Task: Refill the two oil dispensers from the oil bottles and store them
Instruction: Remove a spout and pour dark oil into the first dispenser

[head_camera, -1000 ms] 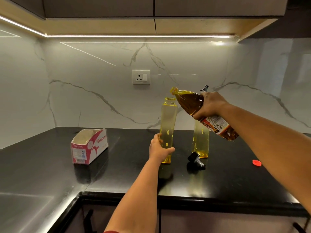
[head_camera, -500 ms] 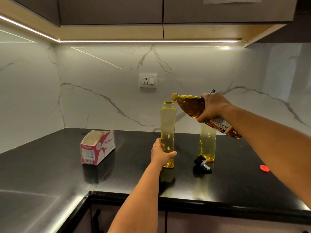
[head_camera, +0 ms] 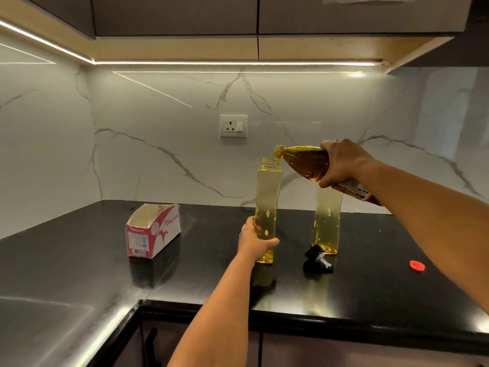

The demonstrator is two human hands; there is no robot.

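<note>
**Oil bottle tipped over open dispenser**

Oil bottle point(head_camera: 308, 163) is in the right hand point(head_camera: 341, 165), tilted neck-down to the left, its yellow mouth just above and touching the rim line of the left dispenser point(head_camera: 267, 197). Right hand fingers are wrapped round the bottle's body, above the label. Bottle is roughly 1/2 full of amber oil; can't tell if a stream is running.

Left dispenser stands upright on the black table point(head_camera: 79, 282), cap off, mostly empty, a thin layer of oil at the bottom. Left hand point(head_camera: 255, 241) grips its lower part, thumb on the near right side, fingers curled round the far side.

2nd dispenser point(head_camera: 326, 226) stands upright to the right, partly behind the right hand and bottle, some oil in its lower part. Its top is hidden.

Black pourer cap point(head_camera: 316, 256) lies on its side on the table, touching or just in front of the 2nd dispenser's base. Red bottle cap point(head_camera: 417, 266) lies well apart to the right.

Pink-and-white open carton point(head_camera: 153, 231) sits to the left, well clear of both dispensers. Wall socket point(head_camera: 233, 125) on the marble backsplash behind.
</note>
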